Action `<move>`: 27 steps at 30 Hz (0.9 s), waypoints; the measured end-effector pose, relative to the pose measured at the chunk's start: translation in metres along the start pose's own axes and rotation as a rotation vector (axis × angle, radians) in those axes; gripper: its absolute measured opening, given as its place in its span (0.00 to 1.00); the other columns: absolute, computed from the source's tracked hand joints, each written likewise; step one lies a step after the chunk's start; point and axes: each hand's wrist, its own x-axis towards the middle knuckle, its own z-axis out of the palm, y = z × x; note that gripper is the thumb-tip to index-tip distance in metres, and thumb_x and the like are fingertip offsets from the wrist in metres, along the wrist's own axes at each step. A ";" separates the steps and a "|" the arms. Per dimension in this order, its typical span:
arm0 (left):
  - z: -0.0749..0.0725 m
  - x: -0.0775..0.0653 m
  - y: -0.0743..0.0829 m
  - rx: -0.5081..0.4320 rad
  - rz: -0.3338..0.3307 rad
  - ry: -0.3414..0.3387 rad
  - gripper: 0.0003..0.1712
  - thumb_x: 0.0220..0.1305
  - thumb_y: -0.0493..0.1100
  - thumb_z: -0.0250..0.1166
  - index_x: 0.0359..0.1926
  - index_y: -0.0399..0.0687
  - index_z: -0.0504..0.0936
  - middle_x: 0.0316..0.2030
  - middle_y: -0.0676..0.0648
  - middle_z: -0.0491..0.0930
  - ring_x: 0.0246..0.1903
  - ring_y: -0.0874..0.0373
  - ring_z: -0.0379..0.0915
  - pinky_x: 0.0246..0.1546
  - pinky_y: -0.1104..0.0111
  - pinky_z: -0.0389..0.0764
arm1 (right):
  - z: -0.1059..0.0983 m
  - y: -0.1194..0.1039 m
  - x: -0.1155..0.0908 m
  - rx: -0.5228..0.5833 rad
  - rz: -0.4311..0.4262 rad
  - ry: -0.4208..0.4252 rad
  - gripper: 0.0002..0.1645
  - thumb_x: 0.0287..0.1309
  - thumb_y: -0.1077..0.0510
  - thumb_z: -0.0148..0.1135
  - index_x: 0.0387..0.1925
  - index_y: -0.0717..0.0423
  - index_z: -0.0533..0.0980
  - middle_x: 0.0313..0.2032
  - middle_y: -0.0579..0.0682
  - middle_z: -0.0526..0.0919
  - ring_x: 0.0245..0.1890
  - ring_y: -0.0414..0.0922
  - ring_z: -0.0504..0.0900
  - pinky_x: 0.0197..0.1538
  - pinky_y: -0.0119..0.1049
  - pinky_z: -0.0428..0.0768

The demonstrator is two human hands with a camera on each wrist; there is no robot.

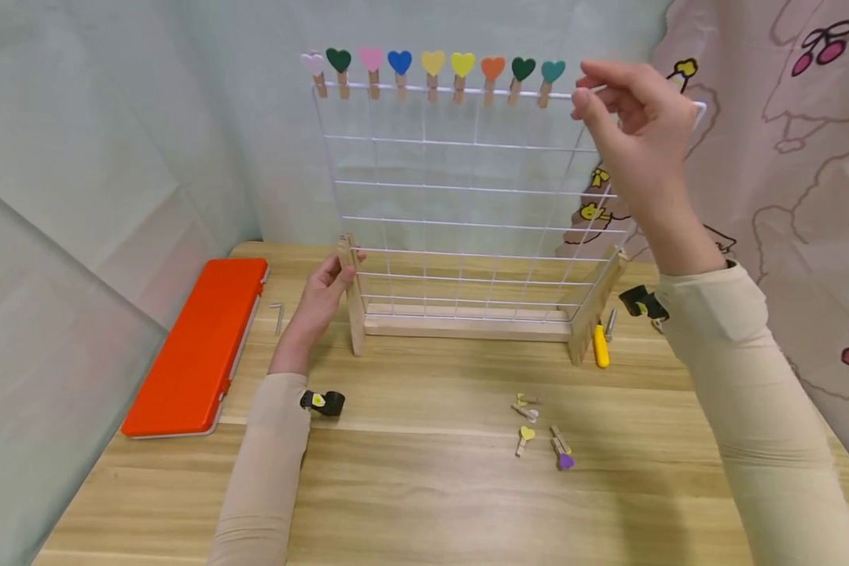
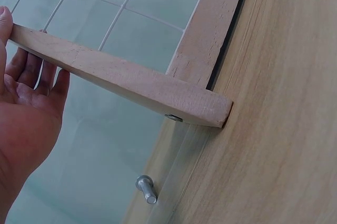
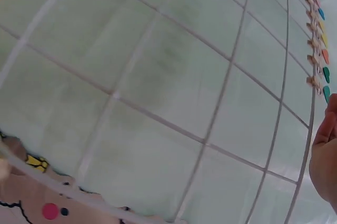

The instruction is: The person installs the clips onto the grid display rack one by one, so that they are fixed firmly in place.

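A white wire grid rack (image 1: pixel 424 187) stands upright in a wooden base (image 1: pixel 467 326). Along its top bar sits a row of small clothespins with coloured hearts, from a pale one at the left to a teal heart clothespin (image 1: pixel 553 75) at the right. My left hand (image 1: pixel 321 291) grips the wooden side post (image 2: pixel 105 66), thumb on one side, fingers on the other. Beside the teal clothespin, my right hand (image 1: pixel 640 118) is at the top bar, thumb and index fingertips close together. I cannot tell whether anything is between them. Only part of this hand shows in the right wrist view.
Several loose heart clothespins (image 1: pixel 525 440) lie on the wooden table (image 1: pixel 424 503) in front of the rack. A red case (image 1: pixel 198 346) and a hex key (image 1: pixel 279 318) are at the left. Behind the right post lie a yellow-handled tool (image 1: pixel 600 346) and a metal bolt (image 1: pixel 611 324).
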 end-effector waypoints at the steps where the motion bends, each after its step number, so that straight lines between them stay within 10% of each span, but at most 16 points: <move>1: 0.000 0.000 0.000 0.003 -0.004 -0.003 0.26 0.60 0.50 0.51 0.56 0.42 0.66 0.55 0.44 0.66 0.53 0.55 0.59 0.52 0.67 0.60 | 0.000 0.003 -0.006 0.028 -0.010 -0.006 0.11 0.49 0.68 0.58 0.38 0.67 0.76 0.32 0.55 0.79 0.27 0.42 0.76 0.36 0.29 0.74; 9: 0.001 0.002 0.002 0.007 -0.009 -0.021 0.26 0.60 0.49 0.51 0.58 0.44 0.65 0.57 0.42 0.64 0.55 0.57 0.57 0.56 0.61 0.56 | -0.006 0.029 -0.096 -0.068 -0.098 -0.337 0.16 0.38 0.75 0.63 0.35 0.66 0.77 0.29 0.54 0.81 0.25 0.35 0.74 0.30 0.23 0.71; 20: -0.003 0.007 -0.001 0.031 0.024 -0.001 0.25 0.61 0.48 0.50 0.56 0.39 0.66 0.57 0.38 0.64 0.55 0.58 0.58 0.54 0.64 0.58 | -0.031 0.040 -0.232 -0.208 0.174 -0.909 0.24 0.39 0.68 0.66 0.44 0.56 0.74 0.37 0.46 0.79 0.33 0.37 0.75 0.33 0.34 0.75; 27: -0.001 0.004 -0.003 0.028 0.008 -0.016 0.25 0.61 0.49 0.50 0.56 0.41 0.66 0.58 0.42 0.63 0.56 0.58 0.57 0.56 0.60 0.55 | -0.048 0.042 -0.263 -0.166 0.089 -1.005 0.22 0.37 0.67 0.67 0.41 0.55 0.75 0.38 0.46 0.77 0.38 0.41 0.76 0.39 0.33 0.75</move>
